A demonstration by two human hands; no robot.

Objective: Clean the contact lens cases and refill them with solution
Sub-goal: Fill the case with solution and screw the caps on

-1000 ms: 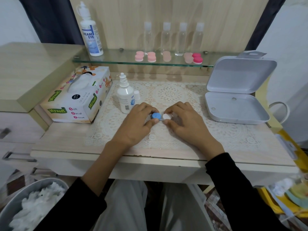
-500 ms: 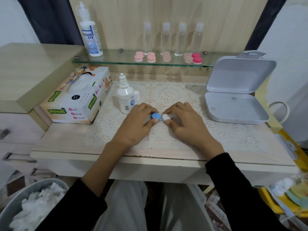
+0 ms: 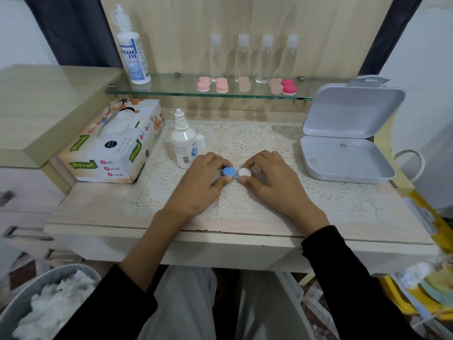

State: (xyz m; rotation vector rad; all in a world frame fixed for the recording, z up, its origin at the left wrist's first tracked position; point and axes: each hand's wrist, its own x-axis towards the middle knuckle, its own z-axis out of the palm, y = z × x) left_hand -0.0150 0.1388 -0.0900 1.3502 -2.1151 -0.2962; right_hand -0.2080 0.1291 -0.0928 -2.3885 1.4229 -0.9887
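On the tabletop (image 3: 93,207), upon the lace mat (image 3: 247,139), the lens case (image 3: 236,177) sits flat, left hand (image 3: 196,186) pinching its blue cap (image 3: 228,171), right hand (image 3: 278,186) its white cap (image 3: 244,172); judged light, rigid, slippery plastic, best taken by the cap edges.

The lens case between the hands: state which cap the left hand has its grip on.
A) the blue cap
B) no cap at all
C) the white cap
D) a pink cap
A: the left hand pinches the blue cap between thumb and fingers, while the right hand pinches the white cap.
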